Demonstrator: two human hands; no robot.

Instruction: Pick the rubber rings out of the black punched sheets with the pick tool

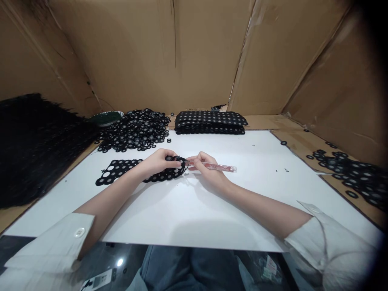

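Note:
A black rubber sheet punched with round rings (121, 169) lies on the white board (194, 210). My left hand (159, 161) is closed on the sheet's right end, lifting it a little. My right hand (203, 165) pinches a clear reddish pen-like tool (220, 167), with its tip at the sheet's edge next to my left fingers. Both forearms rest on the board, white sleeves pushed up.
A heap of loose black rings (136, 130) and a stack of punched sheets (210, 122) lie at the back. More rings (351, 171) are scattered at the right. A dark fuzzy mass (33, 145) fills the left. Cardboard walls (169, 52) surround the board.

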